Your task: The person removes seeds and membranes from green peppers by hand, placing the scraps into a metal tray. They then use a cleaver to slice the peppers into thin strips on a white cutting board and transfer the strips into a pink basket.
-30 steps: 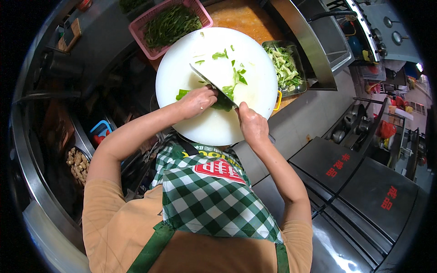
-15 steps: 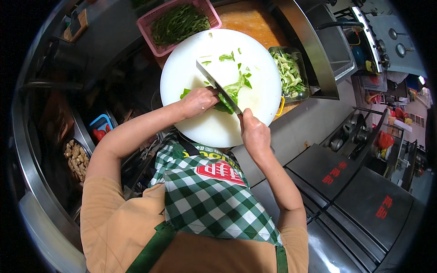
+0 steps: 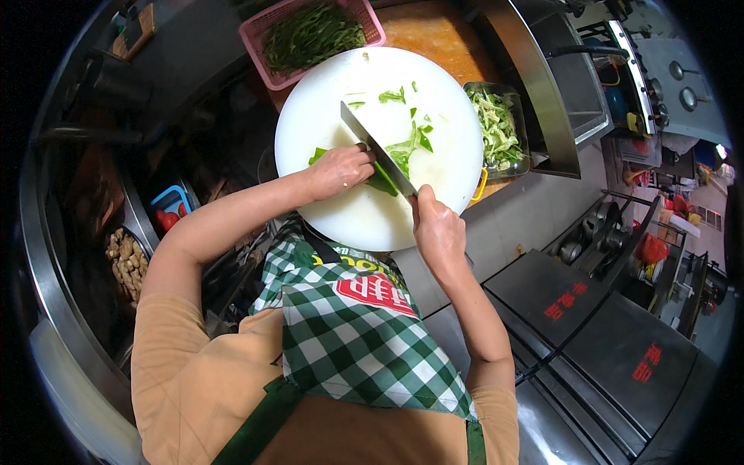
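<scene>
On a round white cutting board (image 3: 325, 101) my left hand (image 3: 339, 172) presses down a piece of green pepper (image 3: 383, 183), fingers curled over it. Its other end shows as a green tip (image 3: 317, 156) beyond the knuckles. My right hand (image 3: 439, 227) grips the handle of a broad kitchen knife (image 3: 372, 142). The blade slants up and to the left, right against the left fingers and along the pepper's edge. Cut pepper strips (image 3: 403, 152) lie just right of the blade, with smaller bits (image 3: 392, 96) farther up the board. Whether the edge touches the board is hidden.
Behind the board at left stands a pink basket (image 3: 249, 40) of green strips. A metal tray (image 3: 525, 128) of pale green shreds sits at right, near a yellow handle (image 3: 480, 184). Ginger (image 3: 126, 262) and a blue container (image 3: 180, 191) are at left; dark lidded units (image 3: 546, 291) at right.
The knife blade has tilted, so more of its flat side shows, and more of the held pepper is visible beneath it. The whole view has shifted slightly. Both hands keep their grips.
</scene>
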`<act>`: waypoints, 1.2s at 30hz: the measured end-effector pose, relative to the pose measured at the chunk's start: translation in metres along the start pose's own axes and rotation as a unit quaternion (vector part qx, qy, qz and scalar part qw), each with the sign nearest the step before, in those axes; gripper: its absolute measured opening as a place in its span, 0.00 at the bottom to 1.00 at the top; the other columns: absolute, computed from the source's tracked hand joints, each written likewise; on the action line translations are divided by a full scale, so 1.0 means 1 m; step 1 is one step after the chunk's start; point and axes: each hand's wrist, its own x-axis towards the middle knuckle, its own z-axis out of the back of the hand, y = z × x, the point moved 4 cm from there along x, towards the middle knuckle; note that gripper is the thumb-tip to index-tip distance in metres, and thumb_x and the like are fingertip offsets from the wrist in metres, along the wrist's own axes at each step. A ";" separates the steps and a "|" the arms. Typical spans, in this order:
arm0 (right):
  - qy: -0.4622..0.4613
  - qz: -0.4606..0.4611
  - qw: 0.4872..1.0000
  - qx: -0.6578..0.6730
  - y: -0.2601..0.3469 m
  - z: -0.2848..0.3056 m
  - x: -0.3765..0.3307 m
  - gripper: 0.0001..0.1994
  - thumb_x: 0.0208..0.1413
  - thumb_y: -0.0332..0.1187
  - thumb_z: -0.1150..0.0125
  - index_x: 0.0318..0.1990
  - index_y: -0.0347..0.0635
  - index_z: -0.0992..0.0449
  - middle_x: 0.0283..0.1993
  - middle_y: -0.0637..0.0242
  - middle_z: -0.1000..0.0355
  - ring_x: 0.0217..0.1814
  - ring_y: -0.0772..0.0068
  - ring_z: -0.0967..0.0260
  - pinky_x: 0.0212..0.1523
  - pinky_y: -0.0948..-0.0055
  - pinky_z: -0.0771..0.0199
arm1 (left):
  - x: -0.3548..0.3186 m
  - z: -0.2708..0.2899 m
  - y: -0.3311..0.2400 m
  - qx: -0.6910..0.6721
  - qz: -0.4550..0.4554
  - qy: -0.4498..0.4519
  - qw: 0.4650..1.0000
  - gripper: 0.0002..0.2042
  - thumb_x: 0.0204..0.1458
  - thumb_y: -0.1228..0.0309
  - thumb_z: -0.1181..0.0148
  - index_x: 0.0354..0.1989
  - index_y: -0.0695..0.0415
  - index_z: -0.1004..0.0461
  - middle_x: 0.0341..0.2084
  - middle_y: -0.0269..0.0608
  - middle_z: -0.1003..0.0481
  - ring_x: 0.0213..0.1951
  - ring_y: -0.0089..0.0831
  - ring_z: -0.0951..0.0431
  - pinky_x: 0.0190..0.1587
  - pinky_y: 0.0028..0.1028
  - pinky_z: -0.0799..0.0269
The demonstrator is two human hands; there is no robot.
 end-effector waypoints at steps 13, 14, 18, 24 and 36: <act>-0.016 -0.013 1.000 -0.003 -0.005 -0.023 -0.003 0.12 0.59 0.38 0.50 0.32 0.39 0.40 0.17 0.51 0.32 0.20 0.44 0.31 0.20 0.51 0.33 | -0.012 0.000 -0.006 0.037 0.002 0.006 0.999 0.07 0.41 0.73 0.44 0.30 0.59 0.27 0.36 0.39 0.29 0.38 0.34 0.30 0.36 0.30 0.29; -0.014 -0.017 1.000 -0.001 -0.004 -0.021 -0.003 0.12 0.59 0.38 0.50 0.32 0.39 0.40 0.17 0.51 0.32 0.20 0.44 0.31 0.20 0.51 0.33 | -0.014 0.001 -0.007 0.043 -0.008 -0.002 0.999 0.07 0.41 0.73 0.45 0.31 0.59 0.27 0.36 0.39 0.28 0.38 0.35 0.30 0.36 0.30 0.28; -0.026 -0.018 0.999 0.009 -0.004 -0.022 -0.004 0.12 0.59 0.37 0.49 0.32 0.40 0.41 0.17 0.51 0.32 0.20 0.44 0.32 0.20 0.51 0.33 | -0.015 0.015 -0.010 0.011 -0.026 -0.055 0.998 0.08 0.43 0.76 0.46 0.33 0.61 0.27 0.37 0.42 0.28 0.39 0.38 0.29 0.39 0.31 0.28; 0.004 0.001 1.000 -0.016 0.014 0.005 -0.004 0.10 0.59 0.35 0.50 0.33 0.40 0.40 0.18 0.52 0.32 0.21 0.44 0.32 0.20 0.51 0.34 | -0.015 0.013 0.014 -0.089 0.028 0.057 0.994 0.06 0.44 0.77 0.46 0.32 0.63 0.28 0.38 0.44 0.29 0.41 0.40 0.29 0.42 0.31 0.29; -0.025 0.011 1.000 -0.002 0.013 -0.012 -0.009 0.10 0.59 0.35 0.51 0.33 0.40 0.40 0.18 0.50 0.31 0.21 0.42 0.32 0.21 0.50 0.34 | -0.017 0.010 0.011 -0.018 0.000 -0.007 1.000 0.04 0.41 0.73 0.45 0.23 0.60 0.29 0.29 0.40 0.30 0.34 0.37 0.30 0.36 0.32 0.30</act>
